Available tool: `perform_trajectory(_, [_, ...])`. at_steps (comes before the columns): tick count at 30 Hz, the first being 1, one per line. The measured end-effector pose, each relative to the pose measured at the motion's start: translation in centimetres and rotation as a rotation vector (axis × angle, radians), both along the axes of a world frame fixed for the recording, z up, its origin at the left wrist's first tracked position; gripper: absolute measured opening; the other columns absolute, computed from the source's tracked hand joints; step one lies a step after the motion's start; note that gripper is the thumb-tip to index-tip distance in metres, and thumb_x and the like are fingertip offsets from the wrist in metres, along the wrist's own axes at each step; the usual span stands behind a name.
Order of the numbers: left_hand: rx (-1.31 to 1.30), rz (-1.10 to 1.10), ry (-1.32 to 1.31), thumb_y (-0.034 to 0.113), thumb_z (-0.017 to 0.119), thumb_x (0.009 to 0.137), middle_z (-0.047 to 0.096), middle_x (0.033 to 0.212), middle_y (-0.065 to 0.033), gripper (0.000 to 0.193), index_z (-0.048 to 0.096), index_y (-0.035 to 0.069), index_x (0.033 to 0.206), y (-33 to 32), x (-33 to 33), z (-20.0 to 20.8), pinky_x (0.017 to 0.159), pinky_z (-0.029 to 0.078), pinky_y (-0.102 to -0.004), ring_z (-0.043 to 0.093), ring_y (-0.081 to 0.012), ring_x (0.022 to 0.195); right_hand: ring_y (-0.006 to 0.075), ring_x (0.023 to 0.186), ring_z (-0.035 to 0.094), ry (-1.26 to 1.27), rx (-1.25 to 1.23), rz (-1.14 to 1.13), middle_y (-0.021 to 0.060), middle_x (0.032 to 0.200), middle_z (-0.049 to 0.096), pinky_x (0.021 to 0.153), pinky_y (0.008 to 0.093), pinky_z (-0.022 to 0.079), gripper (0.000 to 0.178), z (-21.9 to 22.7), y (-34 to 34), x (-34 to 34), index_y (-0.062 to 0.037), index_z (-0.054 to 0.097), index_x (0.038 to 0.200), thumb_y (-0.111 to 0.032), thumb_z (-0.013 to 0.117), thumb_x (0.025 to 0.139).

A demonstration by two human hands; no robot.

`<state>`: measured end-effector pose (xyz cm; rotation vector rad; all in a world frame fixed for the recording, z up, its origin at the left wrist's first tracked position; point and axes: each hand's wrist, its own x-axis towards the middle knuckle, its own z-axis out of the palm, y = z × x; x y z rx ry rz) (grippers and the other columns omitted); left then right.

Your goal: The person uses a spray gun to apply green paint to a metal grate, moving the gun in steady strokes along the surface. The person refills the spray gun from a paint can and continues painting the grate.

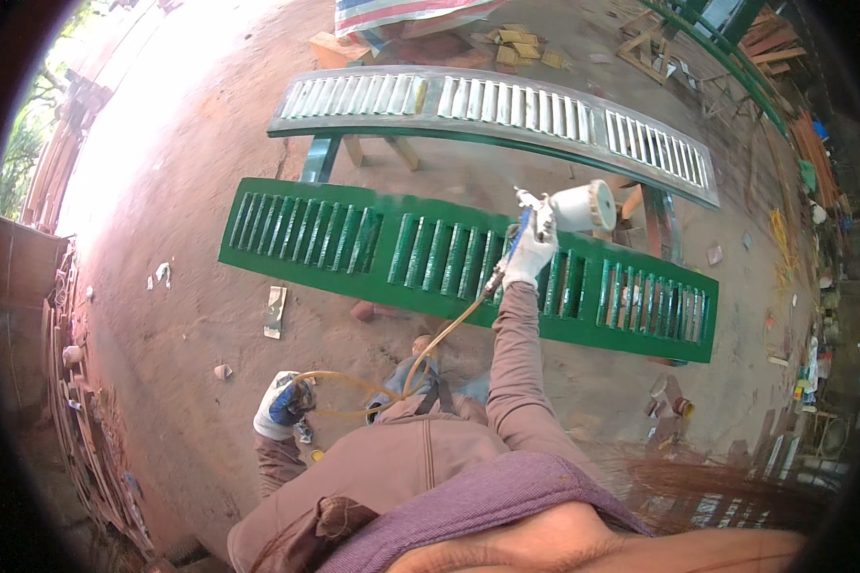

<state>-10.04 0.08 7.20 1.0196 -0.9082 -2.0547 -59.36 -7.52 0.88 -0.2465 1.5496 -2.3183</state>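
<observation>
In a white glove, my right hand (529,256) is closed around a spray gun (537,212) with a white paint cup (583,207). It is over the middle of a green slatted panel (386,250), which lies across in front of me. From the gun, a yellowish hose (454,325) runs down past my body and loops out to the left. My left hand (282,406), gloved in white and blue, hangs low at my left side, closed around that loop. Beyond the green panel is a second slatted panel (432,97), whitish grey with white slats.
A green support (320,159) stands below the far panel's left end. Yellow pieces (521,46) and a striped sheet (401,11) are at the back. Small scraps, including a flat strip (274,312), litter the dirt floor. Stacked boards (91,430) line the left edge.
</observation>
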Motion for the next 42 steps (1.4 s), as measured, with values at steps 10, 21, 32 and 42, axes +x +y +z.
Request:
perform_trajectory(10, [0.081,-0.088,0.053,0.021,0.066,0.09,0.058,0.077,-0.0076,0.026,0.058,-0.001,0.102,4.2,-13.6,0.3,0.059,0.047,-0.03,0.053,-0.0141,0.061,0.0069,0.064,0.058,0.056,0.179,-0.216,0.0049,0.105,0.068,0.05,0.0216,0.046,0.036,0.5,13.3,-15.6,-0.0053,0.058,0.13,-0.007,0.06,0.095])
perform_trajectory(21, [0.099,-0.241,-0.118,0.025,0.068,0.088,0.054,0.066,-0.0022,0.026,0.059,0.001,0.086,9.2,-25.9,2.6,0.053,0.039,-0.0272,0.046,-0.0106,0.056,0.0099,0.068,0.061,0.124,0.265,-0.47,0.0078,0.107,0.067,0.053,0.0233,0.049,0.034,3.1,24.1,-29.8,-0.0034,0.061,0.127,-0.012,0.063,0.094])
perform_trajectory(32, [0.09,-0.235,-0.13,0.023,0.07,0.087,0.059,0.07,-0.0026,0.026,0.062,-0.001,0.091,9.0,-25.3,3.0,0.052,0.037,-0.0238,0.048,-0.0076,0.055,0.0087,0.087,0.063,0.148,0.243,-0.211,0.0054,0.121,0.065,0.06,0.0219,0.052,0.04,3.3,20.4,-27.6,-0.0094,0.057,0.133,-0.007,0.061,0.093])
perform_trajectory(42, [0.036,-0.194,-0.084,0.026,0.065,0.091,0.05,0.06,-0.0022,0.028,0.058,0.001,0.08,10.1,-23.8,4.4,0.052,0.036,-0.0275,0.043,-0.0109,0.053,0.0073,0.063,0.061,-0.026,0.067,0.216,0.0041,0.092,0.069,0.053,0.0228,0.048,0.027,2.7,16.5,-21.3,-0.0014,0.064,0.117,-0.005,0.066,0.09])
